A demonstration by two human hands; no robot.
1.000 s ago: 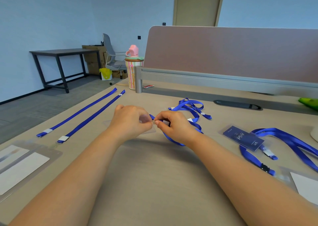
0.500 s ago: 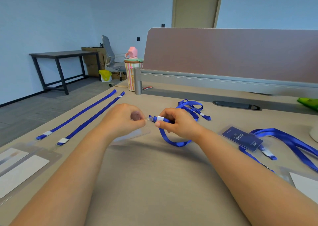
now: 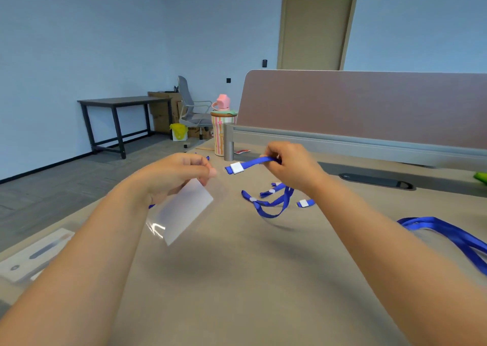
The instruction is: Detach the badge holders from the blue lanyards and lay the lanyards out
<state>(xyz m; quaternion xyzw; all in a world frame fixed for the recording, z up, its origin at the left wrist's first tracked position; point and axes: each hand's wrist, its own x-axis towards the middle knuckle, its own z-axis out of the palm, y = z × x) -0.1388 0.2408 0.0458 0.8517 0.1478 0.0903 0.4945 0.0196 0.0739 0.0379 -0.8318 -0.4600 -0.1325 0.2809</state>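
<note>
Holder is off. Half a second ago the hands met at the clip; now they are apart, mid-frame. Left hand (image 3: 181,177) pinches the clear badge holder (image 3: 185,210), which hangs free. Right hand (image 3: 290,171) has its fingers clamped on the lanyard (image 3: 253,164), whose loop trails to the desk (image 3: 237,279). Laying out probably comes next.

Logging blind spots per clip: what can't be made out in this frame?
Head view only:
- Blue strap by the left wrist: mostly hidden behind the left hand and forearm.
- Badge holder top edge: clear, motion-blurred.
- Right hand grip on the held lanyard: covered by its curled fingers.
- Flat sleeves lower left: blurred, cut by the frame edge.
- Lanyard pile, green object: cut by the right edge.
</note>
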